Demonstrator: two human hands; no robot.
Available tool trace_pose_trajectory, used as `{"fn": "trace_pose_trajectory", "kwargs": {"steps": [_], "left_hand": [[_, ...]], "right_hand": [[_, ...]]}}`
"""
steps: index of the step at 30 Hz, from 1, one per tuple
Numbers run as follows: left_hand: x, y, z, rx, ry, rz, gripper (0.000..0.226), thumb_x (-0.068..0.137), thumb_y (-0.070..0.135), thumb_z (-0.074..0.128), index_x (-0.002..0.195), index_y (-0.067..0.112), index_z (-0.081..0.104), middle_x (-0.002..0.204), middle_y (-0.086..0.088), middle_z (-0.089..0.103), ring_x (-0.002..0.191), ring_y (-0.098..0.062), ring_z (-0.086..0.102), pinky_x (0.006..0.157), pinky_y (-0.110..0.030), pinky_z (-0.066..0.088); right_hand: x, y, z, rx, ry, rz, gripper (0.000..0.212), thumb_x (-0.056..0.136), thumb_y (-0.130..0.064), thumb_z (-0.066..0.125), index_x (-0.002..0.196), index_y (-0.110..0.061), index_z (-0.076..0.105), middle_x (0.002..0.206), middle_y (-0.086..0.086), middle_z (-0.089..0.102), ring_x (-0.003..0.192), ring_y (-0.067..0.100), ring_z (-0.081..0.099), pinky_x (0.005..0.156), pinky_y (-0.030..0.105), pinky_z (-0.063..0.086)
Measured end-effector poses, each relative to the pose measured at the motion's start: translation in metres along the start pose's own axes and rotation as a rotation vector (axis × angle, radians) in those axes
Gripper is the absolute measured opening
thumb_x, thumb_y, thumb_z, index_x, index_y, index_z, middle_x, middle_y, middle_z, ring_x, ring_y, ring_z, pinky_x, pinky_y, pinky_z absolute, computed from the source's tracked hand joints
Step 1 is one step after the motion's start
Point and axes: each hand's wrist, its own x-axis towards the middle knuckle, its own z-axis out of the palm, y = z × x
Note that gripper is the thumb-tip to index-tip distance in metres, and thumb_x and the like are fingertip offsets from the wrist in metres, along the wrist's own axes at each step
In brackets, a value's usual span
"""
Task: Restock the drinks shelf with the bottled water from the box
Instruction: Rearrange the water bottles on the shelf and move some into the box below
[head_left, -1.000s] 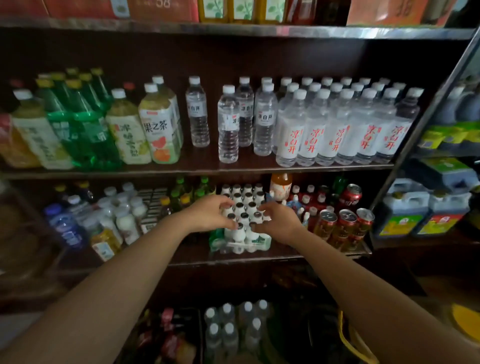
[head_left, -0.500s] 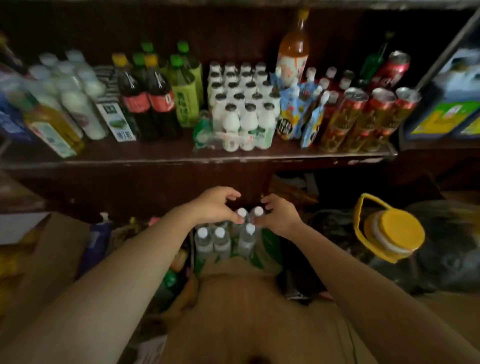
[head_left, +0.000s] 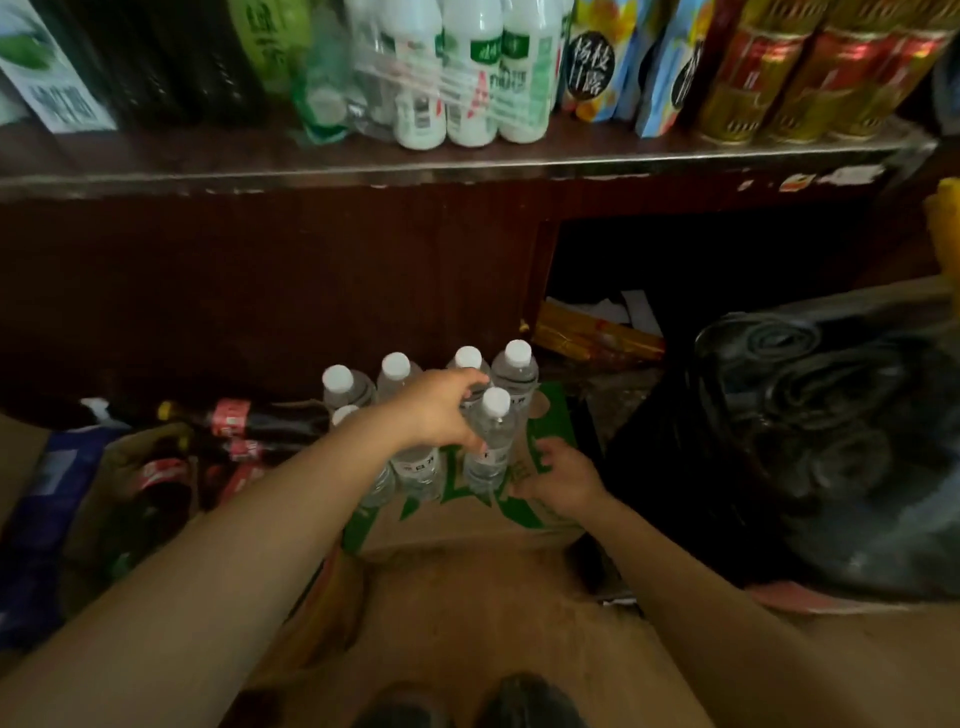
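Both hands have dropped to the box (head_left: 467, 519): left hand (head_left: 436, 415) grips a water bottle (head_left: 491, 441) near its right edge, right hand (head_left: 558, 475) presses the cardboard, fingers spread. One-handed lifting could topple neighbouring bottles.
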Motion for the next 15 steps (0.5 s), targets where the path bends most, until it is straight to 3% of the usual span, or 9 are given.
{"fn": "trace_pose_trajectory", "kwargs": {"steps": [4, 6, 10, 13, 15], "left_hand": [[0.017, -0.011, 0.008, 0.099, 0.007, 0.063, 0.086, 0.068, 0.023, 0.084, 0.142, 0.025, 0.039, 0.142, 0.001, 0.047, 0.127, -0.019, 0.048, 0.103, -0.037, 0.043], [0.023, -0.015, 0.011, 0.152, 0.014, 0.104, 0.079, 0.068, 0.024, 0.083, 0.137, 0.025, 0.045, 0.137, 0.003, 0.053, 0.122, -0.018, 0.052, 0.100, -0.034, 0.043], [0.031, -0.020, 0.018, 0.187, 0.047, 0.175, 0.061, 0.070, 0.033, 0.081, 0.124, 0.029, 0.053, 0.124, 0.008, 0.059, 0.111, -0.014, 0.056, 0.093, -0.031, 0.045], [0.035, -0.021, 0.020, 0.196, 0.089, 0.221, 0.044, 0.076, 0.054, 0.069, 0.109, 0.027, 0.059, 0.105, 0.003, 0.064, 0.096, -0.016, 0.060, 0.087, -0.042, 0.051], [0.037, -0.021, 0.021, 0.218, 0.102, 0.230, 0.043, 0.079, 0.057, 0.062, 0.105, 0.023, 0.061, 0.099, -0.001, 0.063, 0.090, -0.018, 0.061, 0.084, -0.045, 0.051]], "right_hand": [[0.030, 0.016, 0.026, 0.084, -0.011, -0.037, 0.054, 0.074, -0.010, 0.080, 0.119, -0.018, 0.051, 0.099, -0.008, 0.051, 0.099, 0.012, 0.049, 0.088, 0.029, 0.045], [0.039, 0.017, 0.041, 0.131, -0.013, -0.077, 0.062, 0.069, -0.014, 0.083, 0.119, -0.023, 0.049, 0.107, -0.012, 0.054, 0.104, 0.011, 0.052, 0.089, 0.027, 0.044], [0.068, 0.033, 0.069, 0.221, 0.016, -0.135, 0.088, 0.054, -0.024, 0.090, 0.130, -0.027, 0.046, 0.118, -0.010, 0.061, 0.111, 0.017, 0.059, 0.093, 0.039, 0.051], [0.071, 0.036, 0.080, 0.305, 0.079, -0.165, 0.090, 0.054, -0.027, 0.089, 0.131, -0.031, 0.043, 0.119, -0.008, 0.060, 0.112, 0.018, 0.058, 0.096, 0.043, 0.049], [0.072, 0.036, 0.082, 0.346, 0.114, -0.152, 0.080, 0.054, -0.033, 0.088, 0.123, -0.033, 0.047, 0.120, -0.006, 0.062, 0.113, 0.020, 0.058, 0.098, 0.046, 0.048]]}}
